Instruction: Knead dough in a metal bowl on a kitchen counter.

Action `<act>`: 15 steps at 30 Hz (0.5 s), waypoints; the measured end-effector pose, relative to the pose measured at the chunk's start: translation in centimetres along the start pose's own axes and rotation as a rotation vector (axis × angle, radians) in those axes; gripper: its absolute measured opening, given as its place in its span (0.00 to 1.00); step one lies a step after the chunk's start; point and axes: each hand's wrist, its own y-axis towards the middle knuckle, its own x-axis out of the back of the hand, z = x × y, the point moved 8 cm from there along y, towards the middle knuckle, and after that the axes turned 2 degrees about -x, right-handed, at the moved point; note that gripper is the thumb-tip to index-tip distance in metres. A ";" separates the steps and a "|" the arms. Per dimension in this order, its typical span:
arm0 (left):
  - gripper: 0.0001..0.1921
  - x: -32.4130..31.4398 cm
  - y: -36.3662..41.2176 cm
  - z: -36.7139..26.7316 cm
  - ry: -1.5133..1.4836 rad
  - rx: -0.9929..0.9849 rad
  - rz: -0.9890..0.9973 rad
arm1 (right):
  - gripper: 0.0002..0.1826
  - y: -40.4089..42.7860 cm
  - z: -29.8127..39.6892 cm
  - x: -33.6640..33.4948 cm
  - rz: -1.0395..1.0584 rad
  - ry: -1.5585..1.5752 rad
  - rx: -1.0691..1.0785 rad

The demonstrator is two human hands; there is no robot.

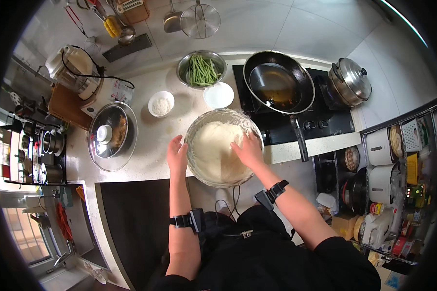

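Note:
A large metal bowl (199, 177) coated with sticky residue stands at the counter's front edge, with pale, soft dough (218, 145) inside. My right hand (247, 149) reaches in over the right side, its fingertips touching the dough near the wall. Whether it pinches any dough cannot be told. Just left of the bowl is my left hand (177, 154), raised, fingers apart and holding nothing. Behind the bowl are a small white bowl of flour-like powder (161, 105), a white round dish (219, 95) and a steel bowl (180, 69) of green beans (202, 71).
On the black cooktop (335, 127) sit a frying pan with oil (276, 85), its handle pointing towards me, and a lidded steel pot (351, 82). A glass-lidded dish (113, 136) and a white kitchen appliance (105, 100) stand left. Wire shelving (364, 182) is at right.

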 end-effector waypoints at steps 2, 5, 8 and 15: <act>0.20 -0.5 -0.2 0.2 -0.058 0.005 0.060 | 0.41 0.3 0.1 -0.2 0.018 0.013 -0.004; 0.20 -0.9 -0.5 -0.4 0.013 0.036 0.046 | 0.42 0.8 -0.3 -1.1 0.045 0.044 -0.001; 0.20 -1.1 -1.1 -2.7 0.090 0.078 -0.026 | 0.43 1.0 -0.1 -2.8 0.118 0.024 0.054; 0.18 -0.9 -0.8 -3.2 0.092 0.044 -0.089 | 0.42 0.0 2.0 -2.0 0.270 0.035 0.047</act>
